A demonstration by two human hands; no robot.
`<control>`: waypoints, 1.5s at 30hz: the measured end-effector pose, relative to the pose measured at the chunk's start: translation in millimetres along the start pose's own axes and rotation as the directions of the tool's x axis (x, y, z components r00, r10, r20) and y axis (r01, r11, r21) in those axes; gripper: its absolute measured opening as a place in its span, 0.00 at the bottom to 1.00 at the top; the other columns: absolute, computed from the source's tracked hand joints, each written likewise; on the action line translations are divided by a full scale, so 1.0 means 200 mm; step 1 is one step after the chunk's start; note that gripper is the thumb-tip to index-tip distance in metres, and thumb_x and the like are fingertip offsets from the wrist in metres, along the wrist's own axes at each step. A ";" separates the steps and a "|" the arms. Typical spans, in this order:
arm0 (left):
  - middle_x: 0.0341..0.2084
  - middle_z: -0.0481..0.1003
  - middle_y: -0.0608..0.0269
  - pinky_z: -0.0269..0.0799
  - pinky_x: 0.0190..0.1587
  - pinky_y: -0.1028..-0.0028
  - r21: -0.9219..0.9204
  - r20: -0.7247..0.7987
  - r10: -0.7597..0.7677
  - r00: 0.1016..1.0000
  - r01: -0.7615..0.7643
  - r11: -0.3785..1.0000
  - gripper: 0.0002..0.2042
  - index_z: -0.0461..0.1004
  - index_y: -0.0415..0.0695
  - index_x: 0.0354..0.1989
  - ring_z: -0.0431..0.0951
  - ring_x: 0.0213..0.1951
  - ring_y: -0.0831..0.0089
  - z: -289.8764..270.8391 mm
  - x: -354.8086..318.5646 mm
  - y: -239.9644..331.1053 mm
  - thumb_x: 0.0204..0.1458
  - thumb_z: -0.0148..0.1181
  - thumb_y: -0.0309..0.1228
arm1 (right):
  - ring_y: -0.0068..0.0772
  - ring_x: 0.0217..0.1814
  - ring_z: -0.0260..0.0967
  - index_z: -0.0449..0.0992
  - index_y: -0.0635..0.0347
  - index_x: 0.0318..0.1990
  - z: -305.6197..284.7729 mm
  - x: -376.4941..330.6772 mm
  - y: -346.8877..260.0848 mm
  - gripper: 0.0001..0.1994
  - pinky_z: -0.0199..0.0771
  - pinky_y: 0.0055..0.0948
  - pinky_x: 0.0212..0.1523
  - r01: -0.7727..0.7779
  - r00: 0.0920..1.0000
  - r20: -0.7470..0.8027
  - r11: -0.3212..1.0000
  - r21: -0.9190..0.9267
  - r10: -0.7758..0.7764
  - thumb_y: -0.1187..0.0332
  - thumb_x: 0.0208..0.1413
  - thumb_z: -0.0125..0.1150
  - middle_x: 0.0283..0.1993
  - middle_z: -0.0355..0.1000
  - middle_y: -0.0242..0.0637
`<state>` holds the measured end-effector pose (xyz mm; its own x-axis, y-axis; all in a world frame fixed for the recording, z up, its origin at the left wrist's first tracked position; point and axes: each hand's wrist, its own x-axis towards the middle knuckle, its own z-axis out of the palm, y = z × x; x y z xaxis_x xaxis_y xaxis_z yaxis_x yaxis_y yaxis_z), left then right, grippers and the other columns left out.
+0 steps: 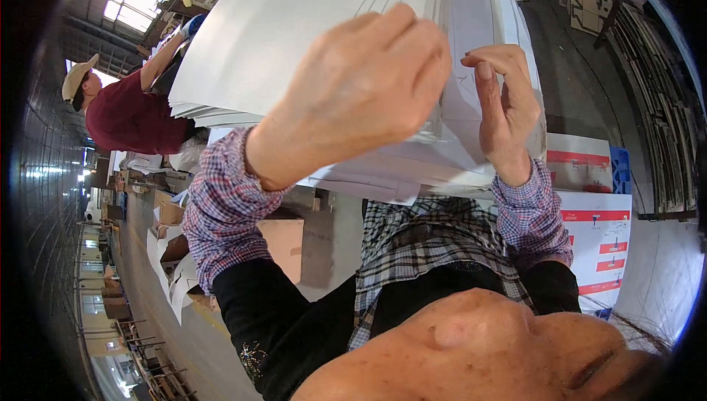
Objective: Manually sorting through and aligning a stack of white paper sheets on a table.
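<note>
My left hand [357,84] is raised over a stack of large white sheets [258,40], its fingers curled in a loose fist. Its fingertips are turned away, so whatever they hold, if anything, is hidden. To its right is my right hand [508,99], thumb upright and index finger bent over toward the thumb tip. Between those tips I cannot make out anything. Behind the right hand lie paler, bluish sheets [471,14] with thin lines on them. Several sheet edges fan out just beyond my left hand.
At the left a person in a dark red top and cap [136,114] stands by the stack. White cartons with red bands [596,239] and a blue plastic crate [621,170] stand at right. Flat boards [648,99] are stacked farther right. Open cardboard boxes [173,254] sit on the left floor.
</note>
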<state>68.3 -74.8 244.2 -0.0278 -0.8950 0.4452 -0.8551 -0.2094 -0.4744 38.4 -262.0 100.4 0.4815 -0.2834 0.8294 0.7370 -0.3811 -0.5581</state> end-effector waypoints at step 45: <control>0.43 0.75 0.57 0.74 0.41 0.62 -0.168 0.090 -0.399 0.912 0.409 0.897 0.21 0.76 0.38 0.46 0.75 0.39 0.57 0.00 -0.26 0.13 0.42 0.74 0.25 | 0.43 0.59 0.70 0.82 0.64 0.46 0.09 0.04 -0.07 0.08 0.71 0.37 0.58 0.068 0.981 0.179 0.996 0.064 -0.079 0.74 0.63 0.62 0.52 0.76 0.45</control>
<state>46.4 -33.5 208.5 0.3626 -0.7686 0.5271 -0.8653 -0.4876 -0.1157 39.6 -243.3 114.6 0.4989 -0.0908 0.8619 0.7970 -0.3425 -0.4974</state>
